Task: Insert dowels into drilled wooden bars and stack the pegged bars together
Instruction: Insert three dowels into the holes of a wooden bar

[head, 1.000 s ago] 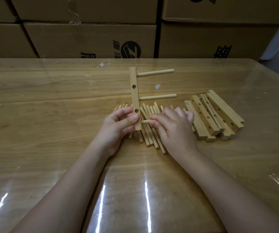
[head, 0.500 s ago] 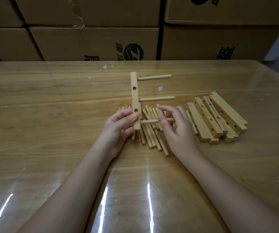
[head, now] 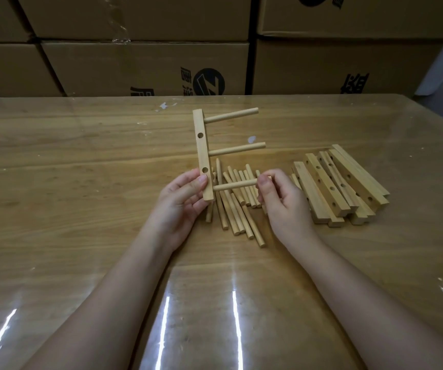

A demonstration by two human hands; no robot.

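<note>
1. Now, L hand [head: 181,198] grips the drilled bar [head: 203,153] upright at its lower end, thumb on the front face.
2. R hand [head: 281,201] pinches the third dowel [head: 235,185] at its outer tip, which my fingers [head: 264,182] hide. The other end meets the bar's side; depth in the hole: can't tell.
3. Two dowels [head: 231,114] already stick out higher up.
4. Loose dowels [head: 237,214] lie on the surface [head: 81,182] under both hands, partly hidden.
5. Bar stack [head: 340,185] sits to the right, lower layer mostly hidden.
6. Boxes [head: 145,68] wall off the far edge.
</note>
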